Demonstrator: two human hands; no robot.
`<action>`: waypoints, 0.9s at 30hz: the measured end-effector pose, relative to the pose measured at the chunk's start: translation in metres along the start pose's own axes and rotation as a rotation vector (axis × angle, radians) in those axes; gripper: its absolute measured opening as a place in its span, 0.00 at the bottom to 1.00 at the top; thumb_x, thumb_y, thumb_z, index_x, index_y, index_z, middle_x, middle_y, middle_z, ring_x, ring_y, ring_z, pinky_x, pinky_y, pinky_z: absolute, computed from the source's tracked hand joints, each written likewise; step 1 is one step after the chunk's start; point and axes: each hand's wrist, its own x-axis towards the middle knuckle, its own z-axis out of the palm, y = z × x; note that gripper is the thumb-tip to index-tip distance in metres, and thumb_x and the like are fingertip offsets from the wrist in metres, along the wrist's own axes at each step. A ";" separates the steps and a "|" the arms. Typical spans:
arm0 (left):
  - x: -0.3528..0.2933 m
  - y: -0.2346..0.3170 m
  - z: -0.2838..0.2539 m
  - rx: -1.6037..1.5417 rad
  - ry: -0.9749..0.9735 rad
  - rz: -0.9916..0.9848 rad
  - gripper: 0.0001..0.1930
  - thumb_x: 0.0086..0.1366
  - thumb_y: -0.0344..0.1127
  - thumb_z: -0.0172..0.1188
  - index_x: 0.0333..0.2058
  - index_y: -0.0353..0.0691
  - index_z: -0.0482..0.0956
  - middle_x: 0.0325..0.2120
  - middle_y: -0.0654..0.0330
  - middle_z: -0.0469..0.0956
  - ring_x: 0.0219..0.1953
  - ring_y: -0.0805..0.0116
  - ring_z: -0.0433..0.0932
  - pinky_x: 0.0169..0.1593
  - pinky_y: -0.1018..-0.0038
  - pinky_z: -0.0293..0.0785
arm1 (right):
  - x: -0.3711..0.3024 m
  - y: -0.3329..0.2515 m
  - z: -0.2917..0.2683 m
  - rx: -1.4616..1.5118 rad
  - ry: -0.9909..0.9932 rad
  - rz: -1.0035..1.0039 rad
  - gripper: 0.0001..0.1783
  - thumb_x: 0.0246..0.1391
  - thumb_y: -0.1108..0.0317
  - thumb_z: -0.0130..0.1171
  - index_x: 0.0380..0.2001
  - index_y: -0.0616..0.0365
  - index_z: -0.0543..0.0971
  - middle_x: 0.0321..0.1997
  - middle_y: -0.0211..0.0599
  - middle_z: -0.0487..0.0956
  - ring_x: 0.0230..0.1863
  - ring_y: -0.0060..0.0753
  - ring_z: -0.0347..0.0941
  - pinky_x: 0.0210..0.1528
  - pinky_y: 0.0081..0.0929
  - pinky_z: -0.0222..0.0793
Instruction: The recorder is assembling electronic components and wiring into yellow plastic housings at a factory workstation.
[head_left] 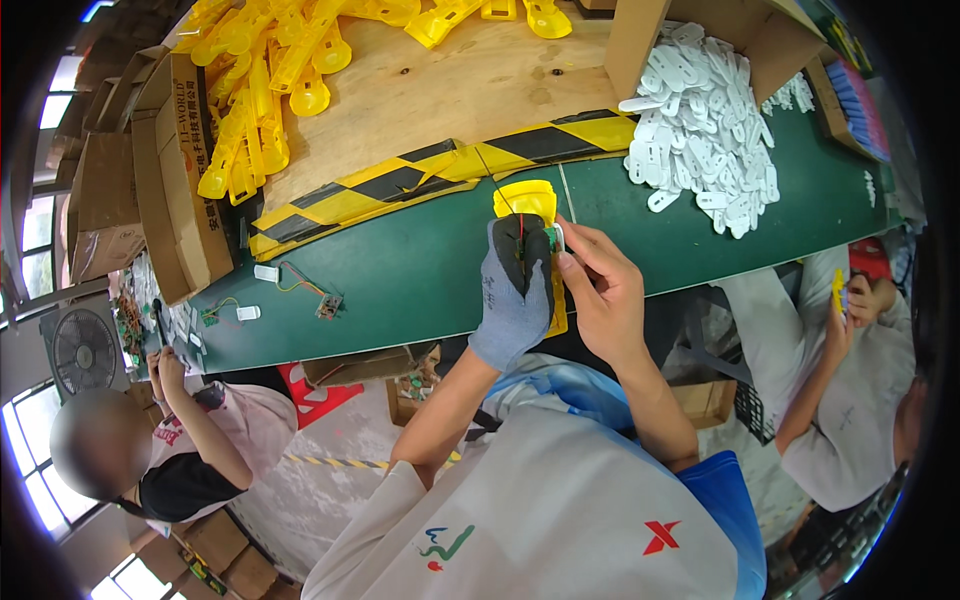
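Observation:
My left hand (512,305), in a grey-blue glove with dark fingers, is wrapped round a yellow plastic housing (526,195). The housing's wide end sticks out past the fingers, and its lower end shows below the hand. Thin red and black wires rise out of it by the gloved fingertips. Bare and closed, my right hand (612,295) pinches a small white piece (559,238) at the housing's right side. A bit of green circuit board (550,236) shows beside that piece. The glove hides most of the housing's middle.
Yellow plastic housings (255,100) are heaped at the back left. White oval plastic parts (700,130) spill from a cardboard box (765,45) at the back right. Striped tape (400,190) edges the plywood. A wired circuit board (329,306) lies left. Co-workers sit on both sides.

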 end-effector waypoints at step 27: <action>-0.005 -0.007 -0.004 0.001 -0.060 0.049 0.13 0.62 0.24 0.53 0.46 0.30 0.70 0.37 0.48 0.73 0.38 0.55 0.76 0.42 0.66 0.72 | -0.011 0.006 0.006 -0.191 0.081 -0.236 0.18 0.60 0.78 0.55 0.53 0.68 0.77 0.49 0.54 0.80 0.49 0.44 0.80 0.51 0.28 0.71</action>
